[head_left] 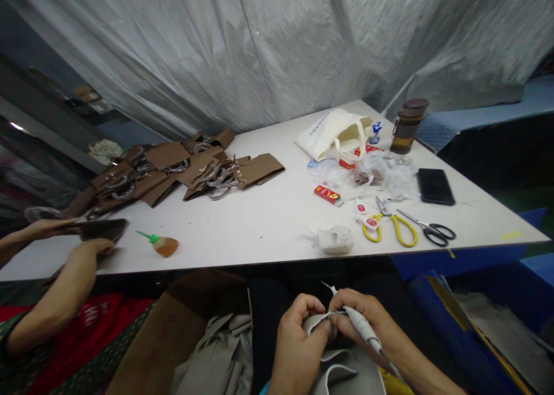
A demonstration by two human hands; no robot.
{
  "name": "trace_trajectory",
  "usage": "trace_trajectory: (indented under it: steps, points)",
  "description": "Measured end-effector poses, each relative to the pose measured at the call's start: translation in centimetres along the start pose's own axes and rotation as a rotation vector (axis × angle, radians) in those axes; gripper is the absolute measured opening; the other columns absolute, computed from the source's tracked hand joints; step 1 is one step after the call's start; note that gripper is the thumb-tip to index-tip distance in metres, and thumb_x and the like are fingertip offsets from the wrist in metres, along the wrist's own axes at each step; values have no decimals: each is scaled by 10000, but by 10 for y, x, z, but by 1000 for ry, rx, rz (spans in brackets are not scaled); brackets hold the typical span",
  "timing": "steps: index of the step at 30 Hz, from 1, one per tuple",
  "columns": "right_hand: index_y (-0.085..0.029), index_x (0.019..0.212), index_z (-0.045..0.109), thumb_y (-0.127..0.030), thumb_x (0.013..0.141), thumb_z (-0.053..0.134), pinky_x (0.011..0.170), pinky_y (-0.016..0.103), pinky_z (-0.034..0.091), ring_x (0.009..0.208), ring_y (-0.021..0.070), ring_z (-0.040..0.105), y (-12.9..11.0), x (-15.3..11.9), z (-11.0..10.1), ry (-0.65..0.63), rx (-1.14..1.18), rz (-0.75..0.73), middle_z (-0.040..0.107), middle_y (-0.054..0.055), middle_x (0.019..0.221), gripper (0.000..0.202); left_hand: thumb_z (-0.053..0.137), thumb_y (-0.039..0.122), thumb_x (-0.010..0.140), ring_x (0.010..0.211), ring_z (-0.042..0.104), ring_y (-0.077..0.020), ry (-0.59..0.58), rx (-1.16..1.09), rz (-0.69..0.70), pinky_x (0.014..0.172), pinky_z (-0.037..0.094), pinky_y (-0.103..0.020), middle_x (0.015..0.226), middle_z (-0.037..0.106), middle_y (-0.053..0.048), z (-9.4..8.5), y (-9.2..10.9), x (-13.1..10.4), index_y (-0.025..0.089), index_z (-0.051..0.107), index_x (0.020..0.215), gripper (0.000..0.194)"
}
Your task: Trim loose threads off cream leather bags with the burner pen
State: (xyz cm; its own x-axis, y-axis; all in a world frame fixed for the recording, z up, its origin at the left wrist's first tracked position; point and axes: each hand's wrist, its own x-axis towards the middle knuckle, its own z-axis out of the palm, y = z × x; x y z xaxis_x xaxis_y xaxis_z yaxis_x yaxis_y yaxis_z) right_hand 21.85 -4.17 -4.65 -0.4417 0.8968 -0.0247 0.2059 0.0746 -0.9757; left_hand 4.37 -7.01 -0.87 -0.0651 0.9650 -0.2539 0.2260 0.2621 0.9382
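Note:
My left hand point(299, 338) grips the folded edge of a grey, leather-like sheet piece point(340, 369) low in front of me, over my lap. On its right side, my right hand point(374, 317) is closed round a slim white-wrapped pen-like tool point(362, 327). A thin pointed end shows beyond the fingers, and a cord-like tail runs back along the forearm. The right fingertips also pinch the sheet's edge, meeting the left thumb. Below the hands the sheet curls in loose folds. What lies between the fingertips is hidden.
On the white table point(242, 227) are yellow-handled scissors point(392, 222), black scissors point(433, 231), a phone point(435, 186), a bottle point(408, 126), a tote bag point(331, 135) and brown bags point(168, 158). A cardboard box point(151, 325) holds grey pieces. A co-worker's hands point(93, 248) work at left.

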Motion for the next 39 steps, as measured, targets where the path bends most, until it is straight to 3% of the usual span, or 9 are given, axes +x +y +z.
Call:
trace_trajectory:
  steps: [8,24,33,39]
  points:
    - [-199,835,678,-289,907,589,625,253,395,691,152,527,-2,2,4,32,17,8,559,-6,768,146,693,143,723,732,561,-169,-35,-20,-20,665,441,-250,769,648,3,-1,4,1,176,662,851,136]
    - [-204,897,726,-284,953,617,659,252,415,739,160,588,1,0,-1,-15,-59,3,612,12,829,146,713,177,702,722,565,-165,-6,-96,-38,665,440,-256,763,645,1,1,1,2,172,642,848,162]
    - [-193,975,722,-356,955,648,657,241,436,747,158,583,-28,-4,-11,-105,25,62,657,17,858,180,697,135,699,770,603,-187,25,-85,-8,697,461,-264,790,666,-12,-3,-3,0,171,654,836,148]
    - [-173,939,706,-372,967,616,610,229,402,681,138,539,-20,0,-7,-80,57,54,639,6,787,220,696,180,690,730,566,-178,11,-90,-42,667,444,-263,761,643,-7,-3,-2,1,167,641,833,154]
